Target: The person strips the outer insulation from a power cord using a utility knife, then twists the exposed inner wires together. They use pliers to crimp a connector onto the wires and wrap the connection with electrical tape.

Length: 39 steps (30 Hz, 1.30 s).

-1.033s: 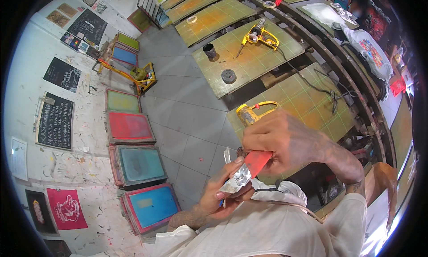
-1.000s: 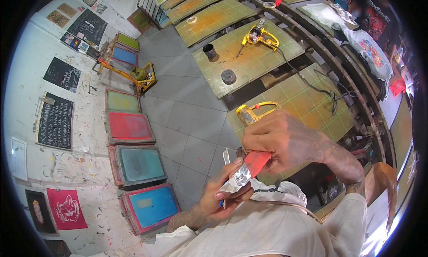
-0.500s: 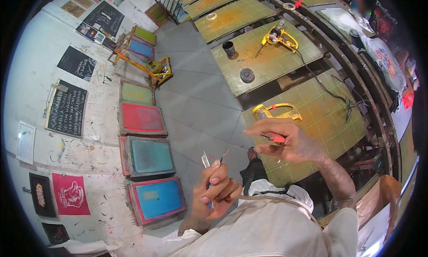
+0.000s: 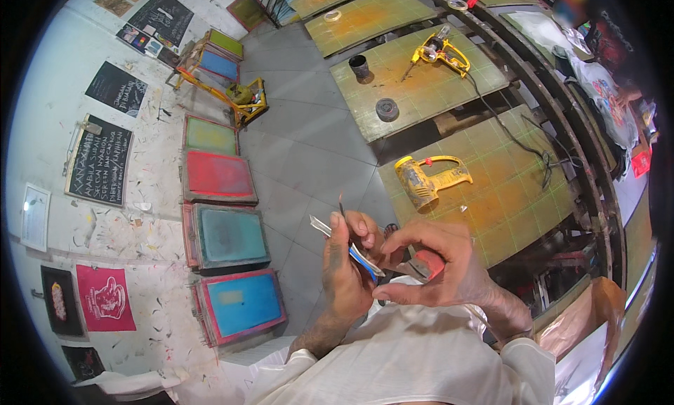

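My left hand (image 4: 345,279) is closed around a narrow silver-and-blue strip (image 4: 365,261), whose pale end sticks up past the thumb. A thin dark piece with a reddish tip (image 4: 341,200) rises behind it, too fine to name. Close beside it, my right hand (image 4: 446,264) curls round a small red thing with a dark grey part (image 4: 428,263); its kind I cannot make out. The right fingertips reach to the strip's lower end; whether they touch it I cannot tell. Just beyond the hands, a yellow heat-gun body (image 4: 421,184) lies on the nearest board.
On the following board (image 4: 449,78) lie another yellow heat gun (image 4: 441,52) with a cable (image 4: 484,110), a dark cup (image 4: 359,67) and a round dark piece (image 4: 387,110). Framed screens (image 4: 235,236) lean along the left wall. A rail (image 4: 554,103) runs behind the boards.
My right hand has moved left and down with the red thing, closing in on my left hand. The left hand has turned and shifted slightly right. The near heat-gun body is now uncovered.
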Motion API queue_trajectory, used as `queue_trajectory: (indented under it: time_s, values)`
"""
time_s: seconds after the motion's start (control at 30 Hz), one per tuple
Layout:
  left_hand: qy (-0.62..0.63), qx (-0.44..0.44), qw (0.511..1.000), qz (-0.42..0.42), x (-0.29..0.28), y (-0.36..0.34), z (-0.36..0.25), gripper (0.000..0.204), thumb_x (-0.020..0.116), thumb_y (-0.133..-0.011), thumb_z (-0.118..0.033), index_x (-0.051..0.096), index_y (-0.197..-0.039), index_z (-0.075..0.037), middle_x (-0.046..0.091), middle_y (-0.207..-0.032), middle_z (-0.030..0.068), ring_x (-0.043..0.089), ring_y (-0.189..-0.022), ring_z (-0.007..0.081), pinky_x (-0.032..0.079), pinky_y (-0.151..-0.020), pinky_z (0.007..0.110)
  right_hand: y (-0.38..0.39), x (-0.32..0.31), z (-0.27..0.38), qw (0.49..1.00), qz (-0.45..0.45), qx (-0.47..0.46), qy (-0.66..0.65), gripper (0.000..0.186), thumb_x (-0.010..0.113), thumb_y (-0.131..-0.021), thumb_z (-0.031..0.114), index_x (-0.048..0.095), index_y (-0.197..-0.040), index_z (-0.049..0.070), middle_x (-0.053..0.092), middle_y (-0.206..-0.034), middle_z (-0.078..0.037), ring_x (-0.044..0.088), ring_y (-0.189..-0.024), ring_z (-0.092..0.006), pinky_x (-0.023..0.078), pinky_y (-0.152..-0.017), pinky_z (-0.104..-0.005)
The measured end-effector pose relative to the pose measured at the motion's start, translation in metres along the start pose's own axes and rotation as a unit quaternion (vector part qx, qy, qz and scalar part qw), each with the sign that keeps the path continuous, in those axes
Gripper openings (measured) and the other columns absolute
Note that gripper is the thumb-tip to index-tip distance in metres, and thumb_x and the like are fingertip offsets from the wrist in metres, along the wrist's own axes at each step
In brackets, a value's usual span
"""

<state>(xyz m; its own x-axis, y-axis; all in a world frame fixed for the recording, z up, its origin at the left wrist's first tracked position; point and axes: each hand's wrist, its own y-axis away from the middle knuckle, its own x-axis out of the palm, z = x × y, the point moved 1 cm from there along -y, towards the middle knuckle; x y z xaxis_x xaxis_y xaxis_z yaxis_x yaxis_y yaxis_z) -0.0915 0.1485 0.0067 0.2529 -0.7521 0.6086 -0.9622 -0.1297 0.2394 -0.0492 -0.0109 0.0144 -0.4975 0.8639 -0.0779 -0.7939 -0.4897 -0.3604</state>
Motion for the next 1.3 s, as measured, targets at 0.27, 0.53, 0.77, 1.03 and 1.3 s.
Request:
queue_trajectory:
  time_s: [0.27,0.53,0.77,1.03,1.3]
  values:
    - [-0.032,0.007,0.999,0.016,0.009,-0.008,0.012,0.038,0.041,-0.112,-0.047,0.048,-0.103,-0.011,0.051,-0.082,0.0012,0.046,-0.067,0.0081,0.04,-0.059,0.023,0.015,-0.013,0.004,0.993,-0.045,-0.071,0.087,0.032,0.088,-0.079,0.011,0.074,-0.107,0.003,0.073,-0.099,-0.01,0.072,-0.081,-0.0237,0.056,-0.069,-0.0327]
    - [-0.081,0.043,0.991,0.098,0.004,-0.015,0.021,0.032,0.051,-0.11,-0.04,0.048,-0.108,-0.009,0.065,-0.098,0.0096,0.059,-0.078,0.0092,0.048,-0.067,0.021,0.021,-0.026,0.005,0.937,-0.032,-0.17,0.305,0.031,0.083,-0.08,0.017,0.074,-0.108,0.007,0.074,-0.1,-0.005,0.07,-0.074,-0.019,0.051,-0.058,-0.0303]
    - [-0.091,0.063,0.986,0.124,0.01,-0.012,0.039,0.032,0.074,-0.098,-0.013,0.049,-0.117,-0.006,0.066,-0.104,0.0079,0.063,-0.084,0.0086,0.053,-0.074,0.023,0.03,-0.044,0.013,0.902,-0.025,-0.173,0.395,0.039,0.081,-0.073,0.02,0.072,-0.108,0.007,0.073,-0.099,-0.006,0.069,-0.073,-0.0209,0.049,-0.056,-0.0318]
    - [-0.175,0.0,0.975,0.14,0.016,0.0,0.036,0.027,0.072,-0.099,-0.016,0.054,-0.114,-0.003,0.064,-0.097,0.0038,0.061,-0.078,0.0082,0.051,-0.068,0.024,0.029,-0.06,0.012,0.928,-0.05,-0.145,0.338,0.034,0.081,-0.075,0.015,0.07,-0.106,0.005,0.071,-0.094,-0.009,0.07,-0.077,-0.0289,0.053,-0.063,-0.037]
    - [-0.16,-0.004,0.974,0.159,0.023,0.011,0.034,0.025,0.061,-0.105,-0.027,0.06,-0.1,-0.003,0.068,-0.091,0.0078,0.055,-0.06,0.0073,0.042,-0.052,0.024,0.028,-0.079,0.007,0.984,-0.024,-0.041,0.173,0.02,0.08,-0.083,0.006,0.07,-0.1,0.005,0.07,-0.091,-0.01,0.069,-0.083,-0.0289,0.053,-0.075,-0.033]
